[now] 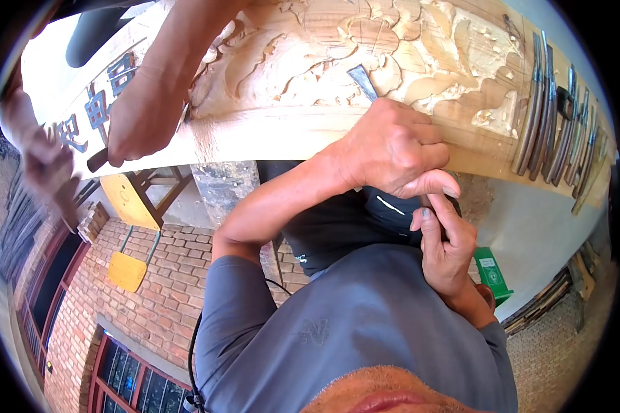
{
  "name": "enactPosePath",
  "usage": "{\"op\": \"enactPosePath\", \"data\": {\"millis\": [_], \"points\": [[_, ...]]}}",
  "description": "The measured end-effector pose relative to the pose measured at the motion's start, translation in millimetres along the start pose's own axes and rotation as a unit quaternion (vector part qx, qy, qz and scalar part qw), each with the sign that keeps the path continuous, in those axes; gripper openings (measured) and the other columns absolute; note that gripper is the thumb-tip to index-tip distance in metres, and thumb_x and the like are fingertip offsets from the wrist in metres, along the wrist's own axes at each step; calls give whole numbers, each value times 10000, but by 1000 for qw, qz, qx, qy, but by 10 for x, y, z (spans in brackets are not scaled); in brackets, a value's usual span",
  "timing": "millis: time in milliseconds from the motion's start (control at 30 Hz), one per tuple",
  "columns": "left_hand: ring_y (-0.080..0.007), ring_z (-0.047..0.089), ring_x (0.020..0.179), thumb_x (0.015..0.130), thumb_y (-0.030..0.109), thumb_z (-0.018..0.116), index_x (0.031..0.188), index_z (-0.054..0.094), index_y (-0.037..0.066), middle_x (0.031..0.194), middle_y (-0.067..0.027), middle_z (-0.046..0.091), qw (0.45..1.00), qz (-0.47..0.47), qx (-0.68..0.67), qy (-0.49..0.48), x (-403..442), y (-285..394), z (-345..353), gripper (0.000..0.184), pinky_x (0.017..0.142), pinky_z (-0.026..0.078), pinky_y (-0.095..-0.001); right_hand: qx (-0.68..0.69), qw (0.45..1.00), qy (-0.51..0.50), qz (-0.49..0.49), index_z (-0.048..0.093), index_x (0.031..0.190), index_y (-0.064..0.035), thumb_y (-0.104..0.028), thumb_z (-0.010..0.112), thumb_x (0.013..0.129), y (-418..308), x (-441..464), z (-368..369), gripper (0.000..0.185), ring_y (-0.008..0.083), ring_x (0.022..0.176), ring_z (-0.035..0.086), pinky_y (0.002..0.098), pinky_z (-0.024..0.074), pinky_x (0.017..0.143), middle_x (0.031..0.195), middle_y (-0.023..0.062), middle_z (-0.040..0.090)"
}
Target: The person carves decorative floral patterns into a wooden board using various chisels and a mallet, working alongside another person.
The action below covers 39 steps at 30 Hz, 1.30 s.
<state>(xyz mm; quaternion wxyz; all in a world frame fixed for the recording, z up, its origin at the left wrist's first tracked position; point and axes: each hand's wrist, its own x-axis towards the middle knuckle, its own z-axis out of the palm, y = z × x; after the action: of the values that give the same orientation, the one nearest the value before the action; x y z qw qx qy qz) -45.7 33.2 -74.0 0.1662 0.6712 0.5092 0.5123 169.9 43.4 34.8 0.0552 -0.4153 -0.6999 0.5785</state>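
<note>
- Left hand (399,144), centre of frame, closed in a fist around flat grey metal chisel (363,82); blade sticks out above knuckles, handle hidden by the hand.
- Chisel blade lies over pale carved wooden board (289,117) across top of frame; cannot tell if edge touches wood.
- Right hand (451,258), right of centre, fingers bent, thumb near the index finger, just below left thumb; cannot tell whether it grips anything.
- Board: raised curling relief and loose shavings, top centre.
- Row of slim carving tools with brown handles (550,117), side by side at board's right end, upper right.
- Another person's hand (141,124), upper left, curled around dark tool handle (98,160); blurred hand (45,155) farther left.
- Dark painted characters (96,107), upper left.
- Yellow wooden chair (127,272) left; green plastic bin (491,272) right.
</note>
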Motion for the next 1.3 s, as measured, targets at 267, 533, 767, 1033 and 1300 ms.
{"op": "enactPosePath", "data": {"millis": [267, 533, 767, 1033, 1300], "points": [[-256, 561, 529, 1012, 592, 730, 658, 516, 146, 607, -22, 467, 1000, -22, 6, 2, 8, 32, -48, 608, 458, 402, -417, 42, 999, 21, 16, 668, 1479, 74, 84, 627, 1093, 9, -48, 201, 388, 137, 723, 663, 309, 558, 661, 990, 142, 770], [-264, 539, 498, 974, 595, 774, 605, 488, 142, 569, -30, 449, 999, -44, -8, 12, 18, 32, -84, 651, 453, 388, -419, 56, 998, 40, 14, 662, 1487, 71, 85, 626, 1087, 109, -93, 302, 401, 136, 725, 674, 305, 560, 656, 1128, 176, 816], [-279, 496, 471, 959, 591, 795, 585, 469, 141, 541, -36, 426, 998, -56, -11, 40, -13, 10, -45, 670, 449, 363, -412, 69, 996, 47, 26, 675, 1463, 68, 79, 626, 1087, 124, -73, 355, 379, 136, 721, 671, 305, 558, 658, 1056, 149, 802], [-264, 442, 456, 918, 623, 830, 577, 429, 144, 529, -25, 396, 995, -75, 0, 67, 10, 23, -33, 711, 440, 324, -397, 77, 995, 52, 46, 678, 1450, 76, 75, 631, 1090, 64, -5, 388, 364, 141, 729, 660, 307, 545, 665, 947, 119, 759], [-172, 433, 516, 868, 706, 772, 649, 397, 155, 646, 7, 352, 988, 85, 81, 97, -31, 124, -26, 702, 462, 322, -334, -38, 990, 15, -138, 753, 1252, 36, 116, 655, 1050, 231, 78, 175, 239, 157, 734, 684, 308, 560, 674, 957, 98, 770]]}}
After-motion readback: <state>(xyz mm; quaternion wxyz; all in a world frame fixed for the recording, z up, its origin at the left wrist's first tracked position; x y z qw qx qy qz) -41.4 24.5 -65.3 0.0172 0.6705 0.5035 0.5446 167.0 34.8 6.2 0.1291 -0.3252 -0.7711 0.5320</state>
